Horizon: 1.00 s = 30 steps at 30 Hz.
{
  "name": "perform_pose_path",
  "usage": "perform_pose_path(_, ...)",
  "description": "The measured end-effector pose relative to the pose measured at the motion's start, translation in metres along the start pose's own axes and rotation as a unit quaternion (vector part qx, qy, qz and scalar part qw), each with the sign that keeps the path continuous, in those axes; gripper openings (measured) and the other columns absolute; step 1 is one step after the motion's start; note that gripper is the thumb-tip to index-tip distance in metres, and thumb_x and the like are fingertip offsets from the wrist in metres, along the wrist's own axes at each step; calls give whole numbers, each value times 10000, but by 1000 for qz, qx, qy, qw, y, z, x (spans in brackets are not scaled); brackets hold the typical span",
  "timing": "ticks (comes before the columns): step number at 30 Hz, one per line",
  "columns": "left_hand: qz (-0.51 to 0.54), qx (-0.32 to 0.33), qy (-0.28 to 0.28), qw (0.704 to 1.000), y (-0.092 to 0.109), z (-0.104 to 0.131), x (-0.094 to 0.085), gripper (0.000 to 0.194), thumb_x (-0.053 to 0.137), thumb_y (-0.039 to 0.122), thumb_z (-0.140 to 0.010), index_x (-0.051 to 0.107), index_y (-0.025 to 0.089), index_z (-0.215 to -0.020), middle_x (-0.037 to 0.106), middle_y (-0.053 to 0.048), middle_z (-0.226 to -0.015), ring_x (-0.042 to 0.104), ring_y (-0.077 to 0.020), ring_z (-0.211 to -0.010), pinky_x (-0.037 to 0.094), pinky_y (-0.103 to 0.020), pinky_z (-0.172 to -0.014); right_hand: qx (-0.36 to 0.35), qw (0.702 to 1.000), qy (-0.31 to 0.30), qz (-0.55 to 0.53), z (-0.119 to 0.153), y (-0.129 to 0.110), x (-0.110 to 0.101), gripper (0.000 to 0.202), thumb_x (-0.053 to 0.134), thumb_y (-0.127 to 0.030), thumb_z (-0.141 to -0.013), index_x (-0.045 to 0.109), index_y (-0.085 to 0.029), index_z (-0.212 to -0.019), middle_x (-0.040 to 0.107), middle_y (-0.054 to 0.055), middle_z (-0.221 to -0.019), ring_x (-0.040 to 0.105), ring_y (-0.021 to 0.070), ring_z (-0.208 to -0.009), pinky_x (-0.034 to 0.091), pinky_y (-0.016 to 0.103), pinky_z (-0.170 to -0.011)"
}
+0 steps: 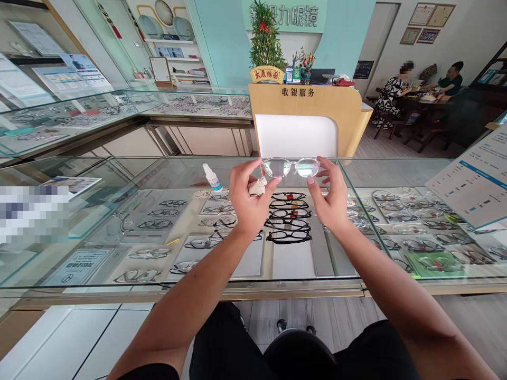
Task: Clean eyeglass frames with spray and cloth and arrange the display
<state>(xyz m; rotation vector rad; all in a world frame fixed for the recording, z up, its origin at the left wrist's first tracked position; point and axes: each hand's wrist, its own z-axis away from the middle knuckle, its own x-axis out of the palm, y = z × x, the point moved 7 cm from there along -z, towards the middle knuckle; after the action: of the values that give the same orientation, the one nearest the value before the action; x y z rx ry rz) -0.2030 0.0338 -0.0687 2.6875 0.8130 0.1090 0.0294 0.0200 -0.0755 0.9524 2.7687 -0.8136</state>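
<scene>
A pair of clear-framed eyeglasses is held up above the glass display counter, lenses facing me. My left hand pinches the left side of the frame between thumb and fingers. Tucked in that same palm is a crumpled whitish cloth. At the other side, my right hand grips the frame's right edge with thumb and forefinger. A small white spray bottle with a blue label stands on the countertop, left of my left hand.
Under the glass countertop, several rows of eyeglasses lie on display. A printed sheet stands at the right. Beyond is a wooden service desk with a plant. Two people sit at a table far right.
</scene>
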Motion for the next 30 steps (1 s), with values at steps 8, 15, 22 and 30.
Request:
perform_pose_path(8,4,1,-2,1000,0,0,0,478,865,516,-1026,709,332,-1438,768,-57,-1325,709,-186,-979,559,-346,-754,0,1000,1,3,0,0,0,471,626,-418,-1155,570,-352,-1618,743,119,-1446,744,288,-1098,644,508,-877)
perform_pose_path(15,17,9,6,1000,2,0,0,484,887,487,-1014,714,335,-1439,770,-52,-1314,701,-177,-955,554,-339,-742,1,1000,1,6,0,-1,0,474,623,-420,-1156,567,-357,-1622,746,117,-1445,745,285,-1091,650,510,-875)
perform_pose_path(22,-4,8,3,1000,2,0,-1,471,867,527,-1022,712,317,-1413,762,-58,-1283,691,-174,-928,564,-346,-740,8,1000,-9,3,1,2,1,471,607,-430,-1161,561,-350,-1624,745,116,-1434,745,289,-1110,639,523,-904)
perform_pose_path(30,-2,19,5,1000,5,-1,-1,478,871,520,-1020,711,324,-1426,764,-61,-1284,701,-180,-960,560,-333,-728,13,1000,-12,3,2,4,2,475,601,-428,-1163,556,-358,-1631,745,114,-1453,743,291,-1130,648,522,-903)
